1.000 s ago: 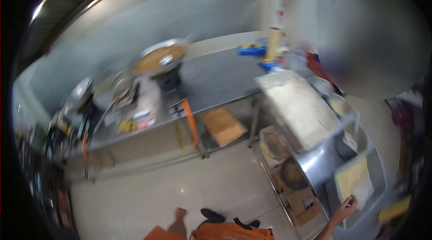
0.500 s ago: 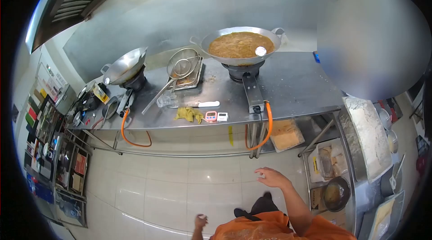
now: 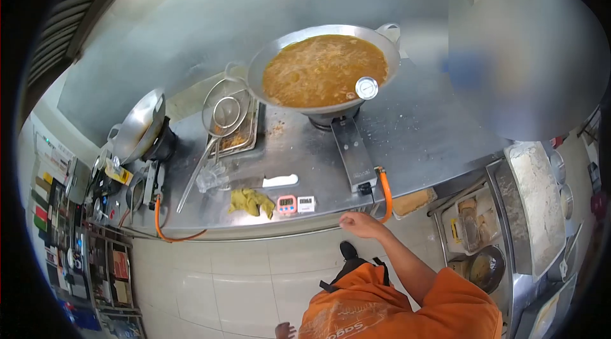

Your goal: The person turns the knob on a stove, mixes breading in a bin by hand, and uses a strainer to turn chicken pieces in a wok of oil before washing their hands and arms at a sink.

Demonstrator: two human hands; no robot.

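Observation:
My right hand [image 3: 361, 225] is stretched forward by the table's front edge, near the orange gas hose [image 3: 386, 196] and the burner's control box [image 3: 352, 156]. Its fingers are loosely bent, with nothing seen in them. Low in the view, my left hand [image 3: 286, 331] hangs beside the orange shirt, partly cut off by the frame, with its visible fingers apart. Ahead, a large wok [image 3: 254, 78] of bubbling brown oil sits on the burner, a round dial thermometer [image 3: 366, 88] at its rim. A pink timer [image 3: 286, 205] and a white timer [image 3: 306, 204] stand near the table edge.
On the steel table [image 3: 420, 129] lie a yellow cloth [image 3: 251, 202], a white-handled knife [image 3: 280, 180] and a strainer [image 3: 207, 151] over a tray. A second wok [image 3: 137, 126] stands left. A flour tray [image 3: 538, 199] is at right. A blurred patch covers the upper right.
I have come closer to the table, and the wok and timers appear larger. My right hand has moved up to the table's front edge. My left hand has dropped towards the bottom of the view.

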